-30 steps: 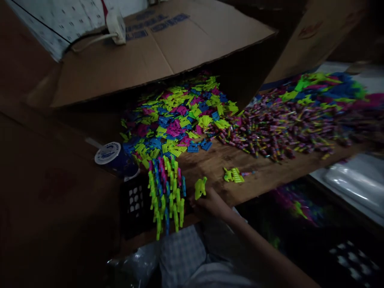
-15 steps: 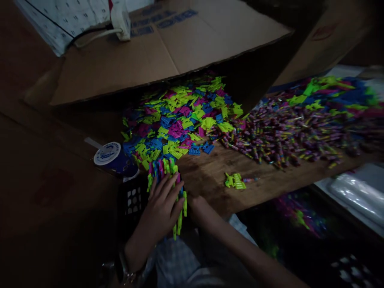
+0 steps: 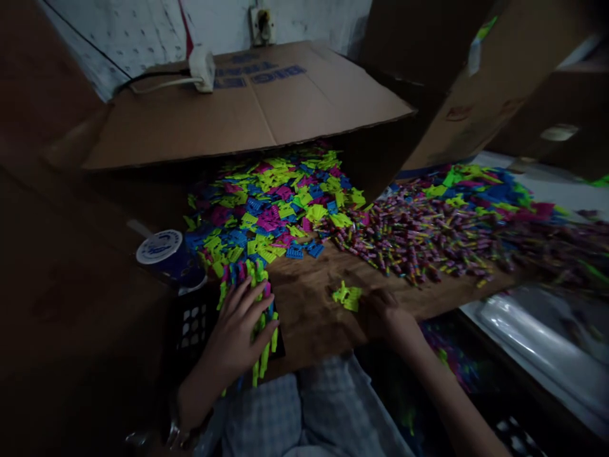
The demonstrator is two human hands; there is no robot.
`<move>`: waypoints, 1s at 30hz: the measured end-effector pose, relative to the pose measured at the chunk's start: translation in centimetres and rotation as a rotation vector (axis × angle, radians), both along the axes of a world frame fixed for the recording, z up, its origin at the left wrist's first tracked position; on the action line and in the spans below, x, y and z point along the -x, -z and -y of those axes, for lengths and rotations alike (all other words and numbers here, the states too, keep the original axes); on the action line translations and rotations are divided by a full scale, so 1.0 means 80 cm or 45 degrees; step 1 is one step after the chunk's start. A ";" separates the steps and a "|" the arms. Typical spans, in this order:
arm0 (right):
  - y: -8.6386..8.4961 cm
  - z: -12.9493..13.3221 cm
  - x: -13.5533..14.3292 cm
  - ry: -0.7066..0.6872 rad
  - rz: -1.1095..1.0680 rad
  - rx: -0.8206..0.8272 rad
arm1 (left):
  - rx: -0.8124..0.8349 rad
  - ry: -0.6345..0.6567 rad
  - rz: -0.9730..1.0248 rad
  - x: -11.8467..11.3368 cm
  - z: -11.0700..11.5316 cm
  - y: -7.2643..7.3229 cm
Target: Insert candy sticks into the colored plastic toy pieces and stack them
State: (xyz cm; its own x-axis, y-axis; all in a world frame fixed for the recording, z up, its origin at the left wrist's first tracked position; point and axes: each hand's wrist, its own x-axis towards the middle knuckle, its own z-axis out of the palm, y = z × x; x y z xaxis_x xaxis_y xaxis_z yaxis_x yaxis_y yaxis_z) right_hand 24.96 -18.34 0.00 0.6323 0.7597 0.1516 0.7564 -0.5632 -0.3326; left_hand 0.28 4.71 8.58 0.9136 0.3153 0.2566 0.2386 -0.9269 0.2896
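Observation:
My left hand (image 3: 240,324) lies with its fingers spread over a row of upright yellow, pink and blue plastic pieces (image 3: 261,358) on a dark tray at the table's near left. Out to the right, my right hand (image 3: 387,314) is low over the wood with its fingers curled in. Its fingertips are in shadow, so what they hold cannot be made out. Just left of them is a loose yellow-green plastic piece (image 3: 347,296). Beyond the left hand spreads a heap of flat plastic pieces (image 3: 271,219) in yellow, blue and pink.
An open cardboard box (image 3: 247,120) lies over the heap. A pile of small wrapped sticks (image 3: 419,238) covers the table's right side. A blue cup with a white lid (image 3: 162,251) stands at the left. Clear plastic (image 3: 528,343) lies at the lower right.
My right hand has moved right, from beside the row to the loose yellow-green piece, where it covers the small stick's spot. My left hand remains on the row. The view has shifted.

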 end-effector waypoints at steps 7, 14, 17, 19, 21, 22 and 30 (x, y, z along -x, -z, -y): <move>-0.007 -0.086 0.113 -0.122 -1.083 -0.604 | 0.067 -0.058 -0.099 0.000 0.006 -0.011; 0.007 -0.116 0.171 -0.173 -1.127 -0.492 | 0.077 -0.075 -0.111 0.002 0.011 -0.015; 0.012 -0.111 0.167 -0.190 -1.072 -0.450 | 0.098 -0.081 -0.068 0.003 0.011 -0.014; 0.013 -0.108 0.167 -0.203 -1.041 -0.433 | 0.124 -0.081 -0.046 0.003 0.011 -0.013; 0.015 -0.108 0.169 -0.238 -0.998 -0.418 | 0.149 -0.082 -0.028 0.003 0.011 -0.013; 0.015 -0.109 0.170 -0.276 -0.960 -0.404 | 0.162 -0.080 -0.018 0.003 0.011 -0.012; -0.008 -0.116 0.162 -0.693 -0.828 -0.126 | 0.495 -0.551 0.730 0.031 0.014 -0.002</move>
State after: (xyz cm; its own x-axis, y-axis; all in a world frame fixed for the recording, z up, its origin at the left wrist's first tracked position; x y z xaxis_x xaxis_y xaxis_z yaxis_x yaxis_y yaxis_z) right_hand 11.98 -9.05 0.60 0.1675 0.9853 -0.0334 0.5548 -0.1222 -0.8230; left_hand -2.16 3.60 8.75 0.4505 0.7728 0.4470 0.2693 -0.5950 0.7572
